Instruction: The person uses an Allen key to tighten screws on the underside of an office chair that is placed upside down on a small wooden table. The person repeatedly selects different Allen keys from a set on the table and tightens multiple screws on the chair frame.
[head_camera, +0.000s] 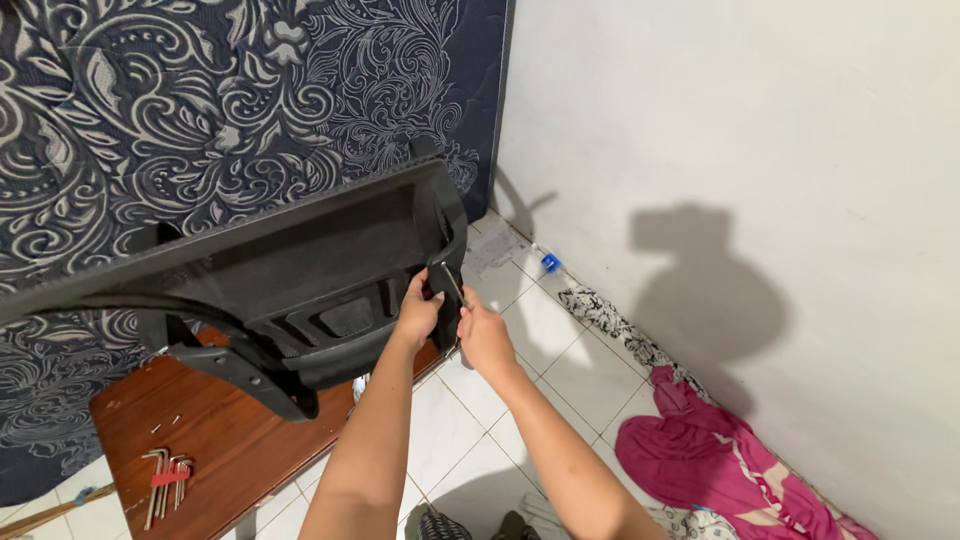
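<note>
Black chair back held up over a low wooden desk, tilted, its right edge toward the wall. Left hand closed around that right edge, fingers curled onto the frame. Right hand just beside it, pinching a thin metal hex key whose upper end meets the same edge — the two hands nearly touching. On the desk: a set of hex keys in a red holder, a few loose small screws near them. Patterned dark mattress stands behind. Pink cloth lies on the tiled floor by the white wall.
</note>
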